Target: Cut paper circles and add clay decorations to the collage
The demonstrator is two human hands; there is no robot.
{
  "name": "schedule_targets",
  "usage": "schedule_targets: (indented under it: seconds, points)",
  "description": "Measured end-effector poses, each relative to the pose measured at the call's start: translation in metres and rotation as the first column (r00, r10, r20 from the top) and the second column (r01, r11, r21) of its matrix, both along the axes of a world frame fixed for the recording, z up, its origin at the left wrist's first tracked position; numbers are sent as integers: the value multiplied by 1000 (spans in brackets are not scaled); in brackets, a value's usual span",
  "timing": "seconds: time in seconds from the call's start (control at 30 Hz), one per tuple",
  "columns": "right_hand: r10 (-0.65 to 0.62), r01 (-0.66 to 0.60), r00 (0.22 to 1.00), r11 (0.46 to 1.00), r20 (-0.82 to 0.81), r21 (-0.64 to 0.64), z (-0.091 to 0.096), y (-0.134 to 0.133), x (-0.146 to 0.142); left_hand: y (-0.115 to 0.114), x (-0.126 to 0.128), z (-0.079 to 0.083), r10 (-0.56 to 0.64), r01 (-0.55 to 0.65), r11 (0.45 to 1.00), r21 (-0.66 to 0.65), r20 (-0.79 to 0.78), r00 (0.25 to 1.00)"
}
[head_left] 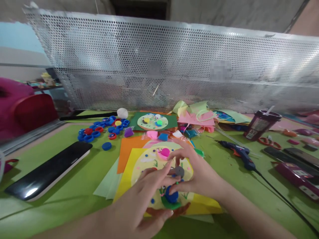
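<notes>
A round cream picture [136, 171] on yellow paper [127, 176] lies before me, decorated with snail-like figures. One has a pink shell [164, 153], and another has a blue cap-like shell [171, 195] above a green strip [171, 204]. My left hand [152, 189] reaches over the picture, fingers stretched out and thumb apart near its lower edge. From the right, my right hand [191, 166] arches over it with fingers curved and apart, the thumb at the blue shell. Between the hands sits a grey disc [179, 171], close to my fingertips. Part of the picture is hidden beneath the hands.
Blue and red bottle caps [96, 134] lie left, near a long black case [50, 171]. Behind are a similar picture [143, 125] and paper scraps [196, 116]. At right are a glue gun [236, 151], a dark cup [261, 124] and scissors [269, 142]. A perforated metal panel [174, 63] stands behind.
</notes>
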State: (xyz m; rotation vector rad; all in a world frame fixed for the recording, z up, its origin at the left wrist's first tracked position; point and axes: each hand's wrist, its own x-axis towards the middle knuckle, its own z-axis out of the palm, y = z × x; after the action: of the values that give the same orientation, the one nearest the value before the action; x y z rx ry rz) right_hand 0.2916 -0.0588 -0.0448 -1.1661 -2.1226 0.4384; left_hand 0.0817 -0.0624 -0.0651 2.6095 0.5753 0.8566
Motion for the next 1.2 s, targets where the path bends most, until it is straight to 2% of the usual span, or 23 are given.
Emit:
schedule_targets:
  seconds: [0.1, 0.23, 0.37, 0.5, 0.6, 0.67, 0.73, 0.8, 0.9, 1.07, 1.2]
  points:
    - [-30, 25, 995, 998, 95, 57, 2, -1, -7, -3, 7, 1, 3, -5, 983, 182, 15, 1000]
    - [-29, 11, 985, 994, 170, 108, 3, -4, -16, -4, 14, 3, 10, 9, 901, 433, -40, 999]
    - [-89, 61, 975, 988, 204, 142, 4, -3, -12, -2, 15, 3, 57, -31, 816, 578, -27, 998]
    - [-59, -2, 948, 981, 312, 192, 3, 0, -13, -1, 19, -2, 98, -55, 710, 702, -22, 995]
    - [-58, -3, 949, 981, 309, 194, 3, 0, -13, -3, 20, -1, 115, -75, 666, 743, -2, 993]
    - [-78, 28, 960, 982, 268, 185, 4, -1, -10, -4, 19, 1, 132, -100, 660, 744, 15, 991]
    - [-88, 40, 965, 980, 246, 194, 5, -1, -9, -5, 18, 3, 149, -116, 678, 726, 19, 989]
    - [-75, 17, 963, 976, 259, 219, 6, -2, -10, -5, 18, 3, 140, -116, 707, 698, 22, 990]
    - [-34, -37, 955, 972, 295, 233, 5, -2, -12, -5, 20, 3, 132, -128, 720, 682, 47, 990]
    - [-103, 34, 956, 969, 274, 244, 3, 0, -8, -4, 17, 6, 144, -130, 722, 680, 37, 989]
    - [-43, -57, 947, 953, 319, 297, 3, -1, -10, -6, 16, 3, 137, -119, 717, 687, 28, 990]
